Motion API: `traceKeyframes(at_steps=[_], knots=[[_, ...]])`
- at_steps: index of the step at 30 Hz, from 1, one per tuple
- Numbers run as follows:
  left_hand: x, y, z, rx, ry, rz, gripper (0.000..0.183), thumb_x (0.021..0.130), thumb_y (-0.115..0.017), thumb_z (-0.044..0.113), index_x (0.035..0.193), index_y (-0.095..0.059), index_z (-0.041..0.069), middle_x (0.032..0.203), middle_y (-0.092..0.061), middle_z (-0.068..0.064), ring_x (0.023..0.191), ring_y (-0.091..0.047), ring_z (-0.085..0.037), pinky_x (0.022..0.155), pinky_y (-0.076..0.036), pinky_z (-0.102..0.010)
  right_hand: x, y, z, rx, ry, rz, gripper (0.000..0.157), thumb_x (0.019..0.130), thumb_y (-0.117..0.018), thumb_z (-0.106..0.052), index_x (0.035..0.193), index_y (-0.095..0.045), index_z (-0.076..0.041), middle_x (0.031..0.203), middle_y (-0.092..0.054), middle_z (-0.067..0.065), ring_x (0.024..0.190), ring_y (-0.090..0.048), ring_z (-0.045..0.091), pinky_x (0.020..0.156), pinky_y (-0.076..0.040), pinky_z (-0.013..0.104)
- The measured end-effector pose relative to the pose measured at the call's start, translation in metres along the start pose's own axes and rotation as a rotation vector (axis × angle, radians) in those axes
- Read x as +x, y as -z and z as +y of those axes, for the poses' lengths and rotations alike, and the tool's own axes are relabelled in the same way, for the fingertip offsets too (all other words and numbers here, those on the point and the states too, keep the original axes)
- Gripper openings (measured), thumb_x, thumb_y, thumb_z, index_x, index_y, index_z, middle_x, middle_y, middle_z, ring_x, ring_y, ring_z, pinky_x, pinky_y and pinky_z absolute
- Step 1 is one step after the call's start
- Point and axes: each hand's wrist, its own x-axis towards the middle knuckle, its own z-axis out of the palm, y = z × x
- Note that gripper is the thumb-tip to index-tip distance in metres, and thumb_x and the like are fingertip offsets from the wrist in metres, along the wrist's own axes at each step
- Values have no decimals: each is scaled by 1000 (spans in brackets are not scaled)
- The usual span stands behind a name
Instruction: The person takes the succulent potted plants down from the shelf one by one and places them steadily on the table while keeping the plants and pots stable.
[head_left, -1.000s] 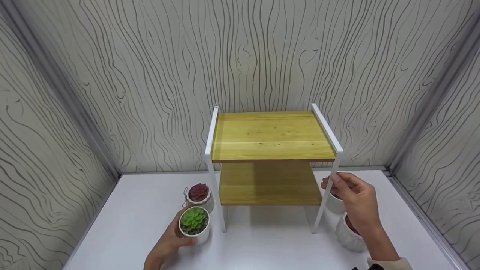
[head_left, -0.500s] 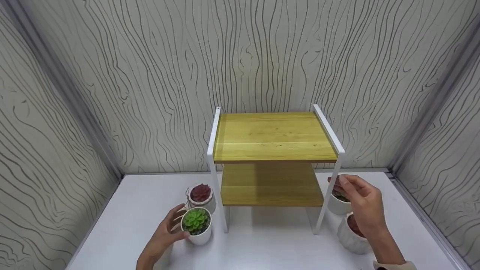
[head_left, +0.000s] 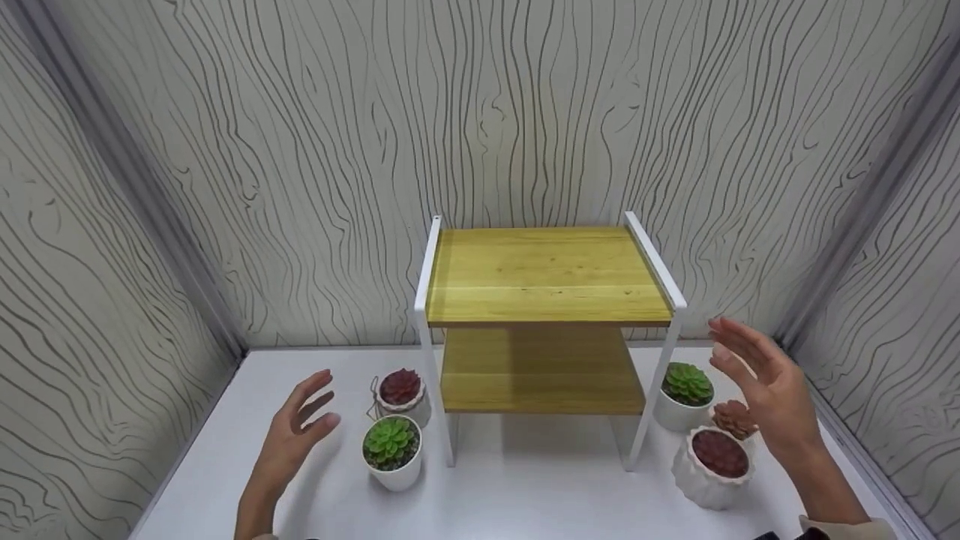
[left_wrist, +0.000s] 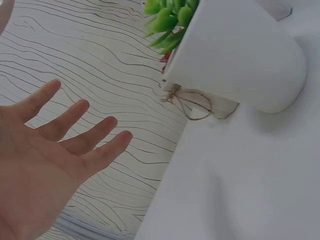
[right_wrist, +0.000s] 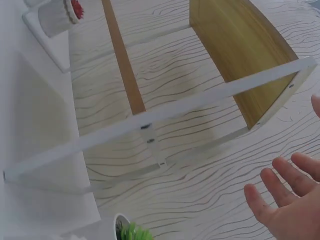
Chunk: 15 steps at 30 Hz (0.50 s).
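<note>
My left hand (head_left: pixel 289 431) is raised left of a green succulent in a smooth white pot (head_left: pixel 395 454), its fingers apart and holding nothing. Just behind that pot stands a dark red succulent (head_left: pixel 401 388) in a white pot with a twine bow (left_wrist: pixel 192 104). On the other side, my right hand (head_left: pixel 776 394) hovers with relaxed fingers over the right-hand plants. Nearest to it are a brownish-pink succulent (head_left: pixel 735 418), partly hidden, and a dark red one in a ribbed white pot (head_left: pixel 712 466). A second green succulent (head_left: pixel 685 394) stands beside the shelf's right leg.
A two-tier shelf with yellow wood boards (head_left: pixel 551 274) and a white metal frame (head_left: pixel 424 360) stands mid-table between the plants. The white table (head_left: pixel 540 502) meets wood-grain patterned panels (head_left: pixel 337 150) at the back and sides.
My left hand has let go of the green succulent's pot and drawn back left. My right hand has moved right and up from beside the shelf leg, uncovering the plants there.
</note>
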Motion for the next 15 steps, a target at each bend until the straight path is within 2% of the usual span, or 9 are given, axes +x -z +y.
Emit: traceKeyframes(at_steps=[2,4,6,7,9,10,12,13,15], knots=[[2,5,10,50,-45,3,68,101,-69,12,161,-37,10,168,-38,-17,153,-42,-45,118,-52,-43,2,8,0,-87,12,-9,53,106,-59,-5,156,-42,0,144,-59,-22,132,-55,-10,98,-53,6],[5,11,21,112,-90,1,70,101,-70,14,162,-36,9,169,-35,-19,153,-39,-48,121,-47,-53,6,16,0,-193,9,-11,58,106,-60,-7,160,-39,-5,149,-54,-24,134,-50,-15,96,-49,2],[8,16,33,192,-113,-1,72,101,-71,19,162,-35,10,171,-32,-20,155,-34,-50,123,-41,-61,11,24,-1,-327,-2,-3,64,106,-63,-14,163,-36,-12,157,-50,-15,140,-45,-11,97,-43,-1],[10,18,39,231,-124,-1,72,101,-70,22,163,-34,11,171,-30,-20,156,-32,-50,124,-38,-64,13,28,-2,-370,-16,0,67,105,-65,-17,164,-33,-16,162,-47,-8,147,-44,-3,102,-44,2],[13,23,50,301,-147,-2,73,102,-69,25,164,-33,11,172,-28,-21,157,-27,-51,125,-34,-68,19,36,-3,-418,-30,-6,75,104,-68,-20,167,-27,-20,169,-38,12,157,-40,23,121,-46,25],[15,25,55,332,-160,-1,73,103,-68,26,164,-32,11,173,-26,-22,158,-25,-52,125,-32,-69,21,40,-4,-447,-34,-10,79,103,-69,-22,168,-25,-22,170,-34,20,157,-37,37,125,-44,39],[16,29,65,372,-190,-1,71,104,-66,26,165,-31,11,173,-24,-23,159,-22,-52,125,-28,-72,26,45,-5,-494,-13,-18,86,100,-74,-23,168,-23,-23,169,-30,29,150,-33,59,122,-36,69],[17,31,69,384,-208,1,71,104,-65,25,165,-31,10,173,-23,-24,159,-21,-52,125,-27,-74,28,47,-5,-512,4,-22,89,98,-76,-23,168,-23,-23,168,-29,31,147,-32,64,115,-32,81],[19,35,76,415,-239,9,70,104,-65,24,164,-33,10,173,-23,-25,159,-21,-52,123,-25,-77,32,51,-4,-564,53,-27,93,93,-81,-24,168,-25,-22,169,-29,30,149,-30,64,111,-27,87]])
